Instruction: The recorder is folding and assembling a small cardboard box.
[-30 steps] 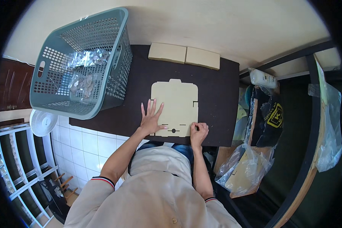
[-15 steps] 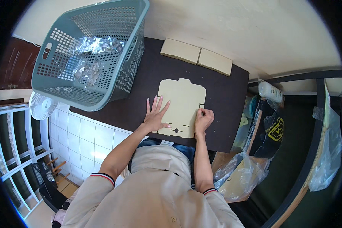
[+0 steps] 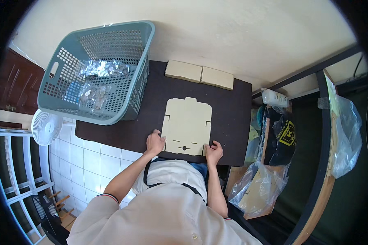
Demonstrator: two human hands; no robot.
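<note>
A flat, pale tan cardboard box blank (image 3: 188, 122) with slots, side flaps and a rounded tab lies on the dark brown table. My left hand (image 3: 155, 143) is closed at its near left edge, fingers curled against a side flap. At the near right corner, my right hand (image 3: 214, 153) has its thumb side against the other flap, its fingers bent. Both hands pinch the cardboard's edges; some fingertips are hidden.
Two folded cardboard boxes (image 3: 200, 75) sit against the wall at the table's (image 3: 231, 118) far edge. A grey-green basket (image 3: 131, 98) holding clear plastic packets stands at the left. Right of the table are a white bottle (image 3: 274, 98) and plastic-wrapped cardboard (image 3: 257, 194).
My left hand has left its spread, flat pose on the cardboard and curled at the left edge. My right hand has slid nearer along the right edge. The view has shifted.
</note>
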